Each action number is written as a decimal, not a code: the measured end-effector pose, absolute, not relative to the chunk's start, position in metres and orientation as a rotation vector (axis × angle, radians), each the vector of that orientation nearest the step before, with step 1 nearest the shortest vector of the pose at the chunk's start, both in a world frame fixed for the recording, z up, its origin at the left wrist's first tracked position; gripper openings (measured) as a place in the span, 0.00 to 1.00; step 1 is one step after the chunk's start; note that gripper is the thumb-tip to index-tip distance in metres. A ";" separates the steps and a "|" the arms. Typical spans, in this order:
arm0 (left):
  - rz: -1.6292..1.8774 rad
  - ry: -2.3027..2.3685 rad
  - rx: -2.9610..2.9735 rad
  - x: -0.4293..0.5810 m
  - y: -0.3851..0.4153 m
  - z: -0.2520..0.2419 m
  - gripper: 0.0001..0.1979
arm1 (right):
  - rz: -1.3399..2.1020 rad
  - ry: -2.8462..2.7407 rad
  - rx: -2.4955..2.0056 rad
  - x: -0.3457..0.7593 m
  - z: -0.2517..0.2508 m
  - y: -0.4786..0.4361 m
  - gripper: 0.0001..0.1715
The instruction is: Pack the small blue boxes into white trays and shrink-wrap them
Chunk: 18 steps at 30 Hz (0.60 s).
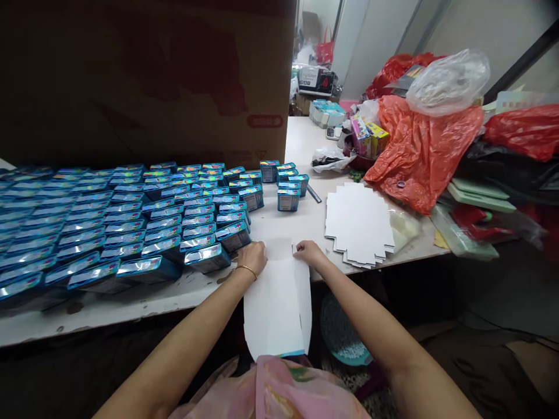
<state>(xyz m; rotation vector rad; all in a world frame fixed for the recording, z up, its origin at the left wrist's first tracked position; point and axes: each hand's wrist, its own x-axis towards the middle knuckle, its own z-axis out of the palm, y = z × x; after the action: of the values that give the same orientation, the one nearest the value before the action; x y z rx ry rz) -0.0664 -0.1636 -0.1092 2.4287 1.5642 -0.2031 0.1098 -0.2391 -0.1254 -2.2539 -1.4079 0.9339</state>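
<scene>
Hands: left hand (253,256), right hand (308,253) pinching white card blank (275,302) at table edge (131,305).

White flat card blank (276,302), shiny blue boxes (131,221), white card stack (358,224), orange-red plastic bag (423,148), brown carton (144,81)

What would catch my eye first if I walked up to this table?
Probably the rows of small shiny blue boxes covering the left of the white table, with a big brown carton behind them. Next, at the near edge, the left hand and right hand pressing on a flat white card sheet, beside a stack of white die-cut blanks. To the right are heaped red plastic bags.
</scene>
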 end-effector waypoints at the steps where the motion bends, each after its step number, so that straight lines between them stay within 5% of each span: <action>1: -0.180 1.556 2.441 -0.067 -0.163 -0.110 0.16 | 0.928 -1.401 -2.265 0.110 -0.126 -0.235 0.15; 18: -0.108 1.463 2.226 -0.081 -0.141 -0.130 0.09 | 0.760 -1.874 -1.860 0.104 -0.102 -0.251 0.23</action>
<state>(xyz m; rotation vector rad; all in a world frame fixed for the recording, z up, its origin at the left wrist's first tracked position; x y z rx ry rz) -0.0809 -0.1409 -0.1303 2.2257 1.4626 -0.1085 0.1044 -0.2512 -0.1016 -1.8605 -1.8739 0.7598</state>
